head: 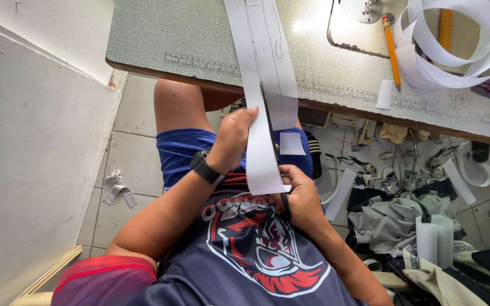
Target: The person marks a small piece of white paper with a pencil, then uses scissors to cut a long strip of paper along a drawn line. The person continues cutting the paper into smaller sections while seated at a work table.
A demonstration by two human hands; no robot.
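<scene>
Looking down from the head camera at a grey-green speckled worktable (160, 34) with a printed ruler scale along its near edge and a brown wooden lip, pale tiled floor (134, 147) below and a plain light wall (24, 141) close on the left. Cramped on the right: heaped fabric scraps (392, 221), rolled white paper (435, 241) and cut strips littering the tiles; more open floor on the left, with only a crumpled grey scrap (117, 190) lying there. On the tabletop, a yellow pencil (391, 51) lying near a loose coil of white paper strip (460, 45), both well apart from the hands. Hanging over the table's near edge and down to the lap, a long white paper strip (265, 107) marked with pencil lines, long axis running from the tabletop toward the torso, leaning slightly left as it descends, lower end just above the shirt. Left hand (233, 139), black wristwatch (205, 167) at the wrist, pinching the strip's left edge between thumb and fingers. Right hand (299, 195) closed round the handles of dark scissors (272, 147), blades pointing up along the strip and slightly parted. Bare knee and blue shorts (180, 150) beneath.
</scene>
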